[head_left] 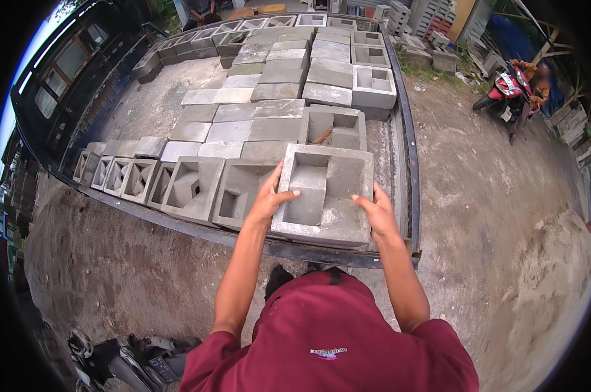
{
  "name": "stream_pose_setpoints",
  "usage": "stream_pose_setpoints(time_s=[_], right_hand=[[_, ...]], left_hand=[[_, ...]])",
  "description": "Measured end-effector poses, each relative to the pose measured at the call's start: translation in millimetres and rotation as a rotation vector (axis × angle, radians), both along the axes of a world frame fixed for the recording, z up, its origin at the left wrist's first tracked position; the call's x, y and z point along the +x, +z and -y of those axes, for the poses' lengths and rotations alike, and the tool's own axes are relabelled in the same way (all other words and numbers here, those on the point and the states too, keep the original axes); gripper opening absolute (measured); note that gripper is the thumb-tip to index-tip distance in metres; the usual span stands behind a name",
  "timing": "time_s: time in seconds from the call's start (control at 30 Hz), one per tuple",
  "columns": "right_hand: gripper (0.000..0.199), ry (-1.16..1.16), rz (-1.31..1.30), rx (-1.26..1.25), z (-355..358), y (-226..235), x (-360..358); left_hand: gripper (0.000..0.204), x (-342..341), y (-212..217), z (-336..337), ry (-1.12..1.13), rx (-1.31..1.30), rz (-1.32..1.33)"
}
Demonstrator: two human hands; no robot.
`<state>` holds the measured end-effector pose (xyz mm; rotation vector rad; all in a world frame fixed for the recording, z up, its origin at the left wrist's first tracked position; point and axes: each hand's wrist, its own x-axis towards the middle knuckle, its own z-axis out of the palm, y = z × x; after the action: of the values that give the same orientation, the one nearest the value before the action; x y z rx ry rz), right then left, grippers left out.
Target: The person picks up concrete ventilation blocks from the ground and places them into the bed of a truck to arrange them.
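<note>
Head view, looking down over the rear edge of a truck bed (pixel 400 124) loaded with grey concrete blocks. Both hands grip one hollow concrete block (pixel 325 193), which sits at the rear rim of the bed, at the near end of the right-hand row. The left hand (pixel 269 199) clamps the block's left wall, thumb hooked over the top edge into the cavity and fingers spread down the outer face. The right hand (pixel 374 212) mirrors it on the right wall, thumb on top; its fingers are mostly hidden behind the block, so their spread cannot be told. A hand on each side probably balances a heavy, square load and keeps it level. Whether the block rests fully on the bed or is partly lifted cannot be told. Left of it along the rim, a row of similar hollow blocks (pixel 191 186) leans on edge, cavities facing out, likely packed tight for space. Deeper in the bed, flat slabs (pixel 256 121) lie stacked. Beyond the bed's right side, on bare dirt, a person sits on a red scooter (pixel 511 88). Below the bed's rear rim, part of a parked motorbike (pixel 122 359) shows.
</note>
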<state>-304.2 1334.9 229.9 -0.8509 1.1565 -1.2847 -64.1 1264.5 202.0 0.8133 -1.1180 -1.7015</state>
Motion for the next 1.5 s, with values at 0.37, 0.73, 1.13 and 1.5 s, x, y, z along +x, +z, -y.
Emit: stream_pose_setpoints(time_s=[0.37,0.73,1.13,1.5], right_hand=[[0.052,-0.075,-0.113,-0.049,4,1,9],[0.046,-0.09,-0.087,0.011,8,5,4],[0.059,-0.091,0.073,-0.22,18,-26,3],[0.06,-0.121,0.115,-0.174,5,-17,9]], left_hand=[[0.096,0,8,-5,0.034,-0.008,0.149],[0.073,0,16,-4,0.053,0.068,0.104],[0.061,-7,-8,5,-0.008,0.081,-0.159],[0.062,-9,7,-3,0.025,0.085,-0.085]])
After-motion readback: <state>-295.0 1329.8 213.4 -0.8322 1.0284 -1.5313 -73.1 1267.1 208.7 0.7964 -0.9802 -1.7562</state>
